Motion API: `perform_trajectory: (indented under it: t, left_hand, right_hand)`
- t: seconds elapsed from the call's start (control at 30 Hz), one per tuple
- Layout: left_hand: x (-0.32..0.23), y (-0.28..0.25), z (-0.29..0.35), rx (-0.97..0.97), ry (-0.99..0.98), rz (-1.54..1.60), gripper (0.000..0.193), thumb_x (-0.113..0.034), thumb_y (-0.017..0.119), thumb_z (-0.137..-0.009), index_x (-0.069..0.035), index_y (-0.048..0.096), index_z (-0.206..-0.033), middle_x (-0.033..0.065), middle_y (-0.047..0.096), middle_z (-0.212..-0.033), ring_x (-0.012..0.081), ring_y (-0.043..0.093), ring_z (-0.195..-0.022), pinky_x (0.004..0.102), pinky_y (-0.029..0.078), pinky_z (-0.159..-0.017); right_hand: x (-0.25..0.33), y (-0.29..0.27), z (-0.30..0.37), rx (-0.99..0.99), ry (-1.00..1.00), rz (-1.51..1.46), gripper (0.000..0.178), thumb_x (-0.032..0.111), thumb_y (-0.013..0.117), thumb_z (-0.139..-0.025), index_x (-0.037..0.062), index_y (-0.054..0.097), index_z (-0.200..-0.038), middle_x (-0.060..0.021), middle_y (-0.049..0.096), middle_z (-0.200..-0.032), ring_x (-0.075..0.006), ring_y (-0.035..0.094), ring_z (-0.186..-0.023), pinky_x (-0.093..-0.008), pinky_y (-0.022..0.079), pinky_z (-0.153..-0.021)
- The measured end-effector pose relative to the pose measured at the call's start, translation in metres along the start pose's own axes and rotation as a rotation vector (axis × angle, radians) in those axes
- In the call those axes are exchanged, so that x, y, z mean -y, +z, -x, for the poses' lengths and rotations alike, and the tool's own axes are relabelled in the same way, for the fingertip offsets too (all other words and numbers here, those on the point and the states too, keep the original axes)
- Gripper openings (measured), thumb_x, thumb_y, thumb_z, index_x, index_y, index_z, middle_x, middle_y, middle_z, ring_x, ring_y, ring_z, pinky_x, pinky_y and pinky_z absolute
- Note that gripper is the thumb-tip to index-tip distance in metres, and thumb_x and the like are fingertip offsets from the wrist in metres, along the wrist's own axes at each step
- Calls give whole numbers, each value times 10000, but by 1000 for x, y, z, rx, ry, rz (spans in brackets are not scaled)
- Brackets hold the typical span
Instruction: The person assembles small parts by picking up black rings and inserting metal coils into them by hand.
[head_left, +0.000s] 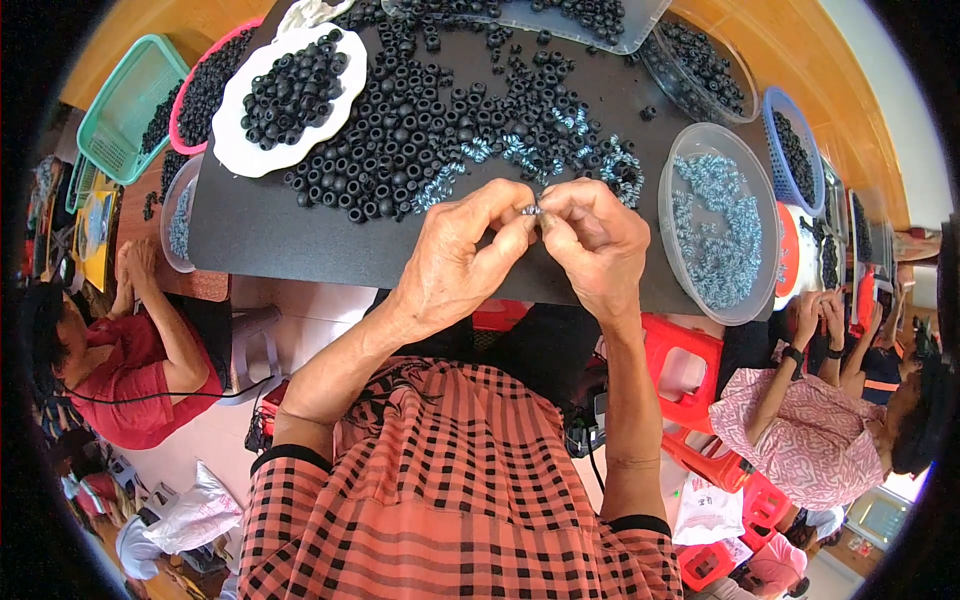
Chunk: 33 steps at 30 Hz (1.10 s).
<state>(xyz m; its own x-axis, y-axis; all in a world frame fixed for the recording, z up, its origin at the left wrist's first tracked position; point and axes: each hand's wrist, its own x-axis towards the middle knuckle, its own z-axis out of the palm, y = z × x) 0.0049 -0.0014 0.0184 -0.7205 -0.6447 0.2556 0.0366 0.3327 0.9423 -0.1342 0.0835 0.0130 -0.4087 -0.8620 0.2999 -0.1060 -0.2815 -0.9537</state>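
Note:
My left hand (pixel 470 245) and my right hand (pixel 597 240) meet over the near edge of the dark table. Thumbs and forefingers of both are pinched together on a tiny silvery piece (pixel 530 210) that looks like a small metal spring. The fingertips cover most of it. Just beyond my hands lie loose shiny bluish springs (pixel 437 188), strewn along the near side of a wide spread of black round parts with holes (pixel 400 130). To the right of my right hand stands a round clear tub (pixel 672 240) holding many more of the bluish springs.
A white scalloped plate (pixel 228 130) heaped with black parts sits at the far left. Beyond are a clear tray (pixel 640 30), a clear bowl (pixel 745 100) and a blue basket (pixel 812 190). Other people work at left (pixel 140 380) and right (pixel 810 430). Red stools (pixel 680 350) stand below.

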Motion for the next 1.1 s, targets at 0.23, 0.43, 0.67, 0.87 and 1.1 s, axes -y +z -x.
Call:
perform_trajectory:
  t: [0.23, 0.43, 0.67, 0.87, 1.1]
  left_hand:
    - [3, 0, -2, 48, -78, 177, 173, -137, 487, -970, 3, 584, -937, 24, 613, -703, 84, 549, -657, 251, 444, -590]
    - [-1, 4, 1, 1, -81, 141, 131, -107, 511, -951, 3, 581, -940, 23, 610, -703, 82, 547, -665, 250, 446, -594]
    - [-5, 1, 0, 24, -75, 60, 103, -80, 525, -938, 5, 582, -953, 32, 621, -704, 90, 569, -677, 251, 456, -611]
    - [4, -5, -5, 154, -192, 413, 261, -163, 453, -996, 40, 598, -919, 47, 650, -717, 97, 584, -698, 248, 473, -698]
    - [-8, -12, -7, 220, -279, 302, 323, -191, 413, -997, 34, 612, -879, 61, 654, -691, 104, 591, -703, 266, 481, -720]
  right_hand:
    - [-3, -3, 0, 16, -73, 37, 110, -96, 612, -825, -20, 593, -902, -27, 632, -806, -57, 601, -726, -196, 483, -636]
    - [0, 0, -1, -9, -45, 25, 109, -89, 618, -824, -14, 594, -900, -18, 632, -798, -47, 591, -708, -190, 477, -629]
    - [1, 0, 0, -5, -47, -26, 106, -93, 614, -823, -16, 596, -893, -16, 631, -793, -56, 593, -707, -197, 482, -629]
    - [-2, -2, 0, 18, -77, -7, 110, -103, 611, -823, -25, 593, -898, -26, 624, -817, -65, 589, -727, -203, 482, -653]
    - [1, 0, -1, 8, -53, -51, 112, -112, 601, -826, -31, 592, -902, -39, 618, -819, -75, 590, -731, -210, 484, -650]
